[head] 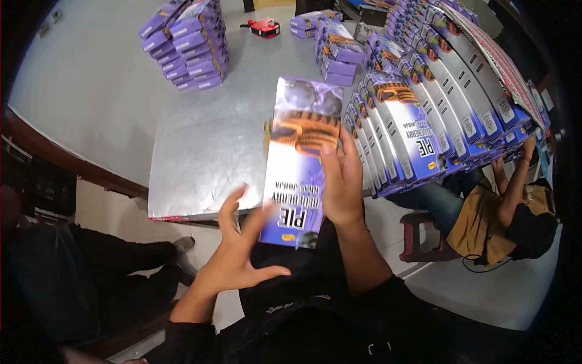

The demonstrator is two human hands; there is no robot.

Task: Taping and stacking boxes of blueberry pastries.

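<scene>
My right hand (pixel 343 182) grips the right side of a purple and white blueberry pie box (pixel 295 177), thumb across its front. The box is raised in front of me, its large front panel towards the camera and its print upside down. My left hand (pixel 241 245) is just left of the box's lower part, fingers spread and slightly blurred. It holds nothing; whether a fingertip touches the box I cannot tell. Behind the box, the edge of a small yellowish thing (pixel 267 132) shows, mostly hidden.
A silver-topped table (pixel 195 150) bears stacked pie boxes (pixel 191 45) at the far left. A red and black label gun (pixel 263 28) lies behind. More boxes (pixel 409 123) are piled at the right. One person (pixel 500 214) sits right near a stool (pixel 423 239); another person's legs (pixel 136 259) show left.
</scene>
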